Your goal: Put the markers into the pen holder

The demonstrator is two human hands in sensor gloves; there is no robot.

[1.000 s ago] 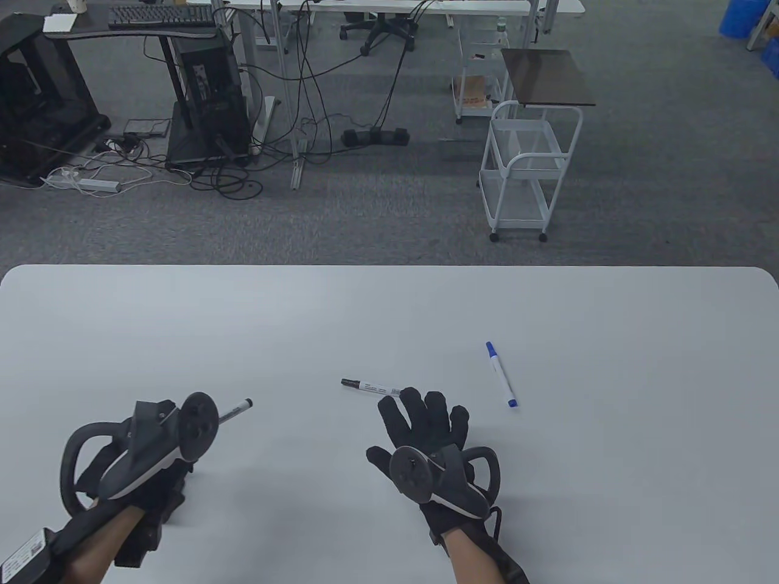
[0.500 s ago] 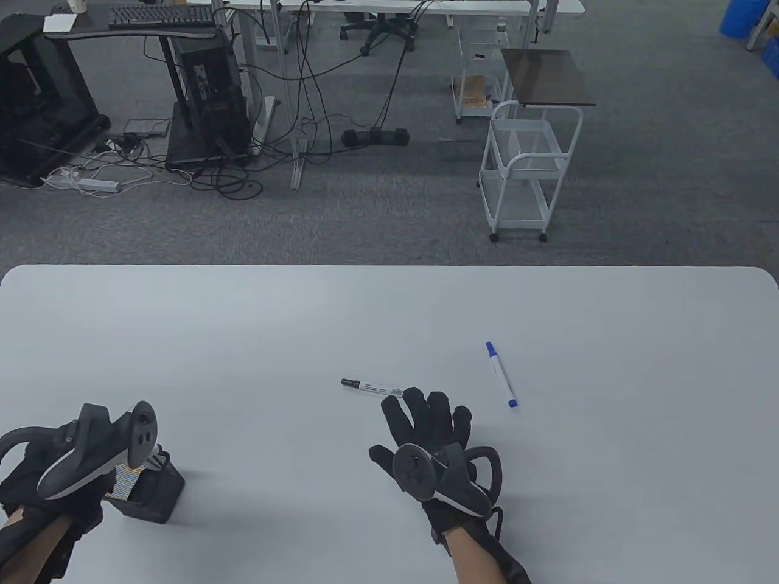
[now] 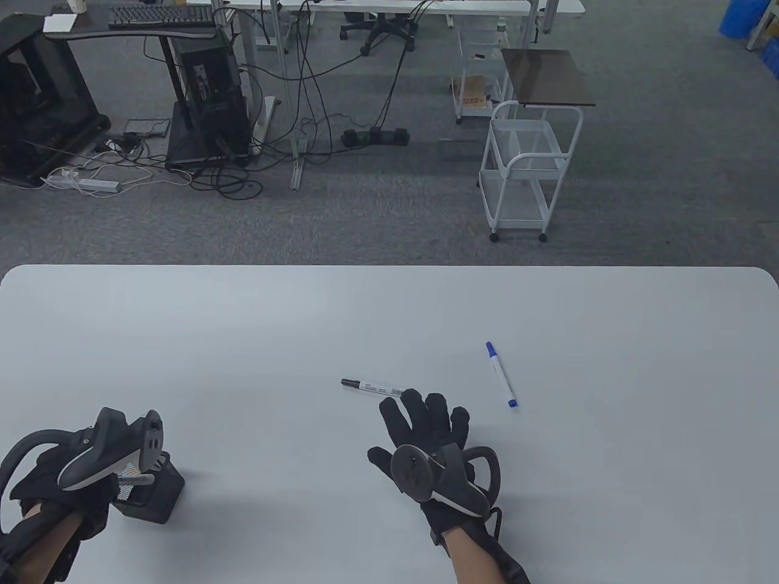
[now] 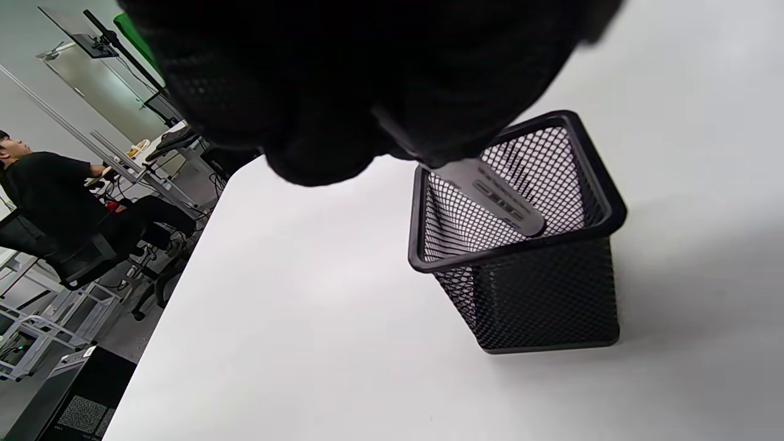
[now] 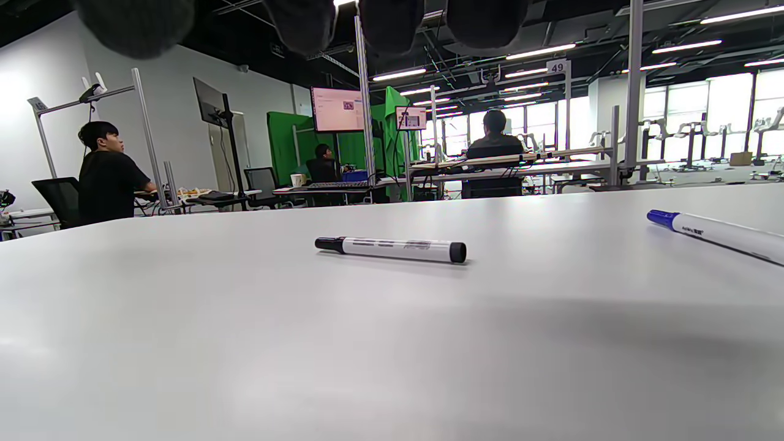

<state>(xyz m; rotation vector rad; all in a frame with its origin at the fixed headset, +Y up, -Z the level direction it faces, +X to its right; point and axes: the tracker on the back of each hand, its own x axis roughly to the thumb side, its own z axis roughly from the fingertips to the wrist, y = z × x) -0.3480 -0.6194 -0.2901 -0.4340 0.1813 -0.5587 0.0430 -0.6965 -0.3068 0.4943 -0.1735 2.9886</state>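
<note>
1. Your left hand (image 3: pixel 55 480) grips a grey marker (image 4: pixel 490 196), and its free end points into the black mesh pen holder (image 4: pixel 520 245).
2. Your right hand (image 3: pixel 426 432) lies flat with spread fingers, holding nothing; the black-capped marker (image 3: pixel 371 385) is just beside its fingertips, the blue-capped marker (image 3: pixel 501 373) farther right.
3. The markers' print is too small to read.

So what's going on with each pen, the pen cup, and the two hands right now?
Pen cup: upright on the table, open top.
Grey pen: held by the left hand, tip over the cup's opening, tilted.
Black-capped pen: lying flat on the table, capped, untouched.
Blue-capped pen: lying flat, capped, untouched.
Right hand: flat, fingers spread, holding nothing, just short of the black-capped pen.
</note>
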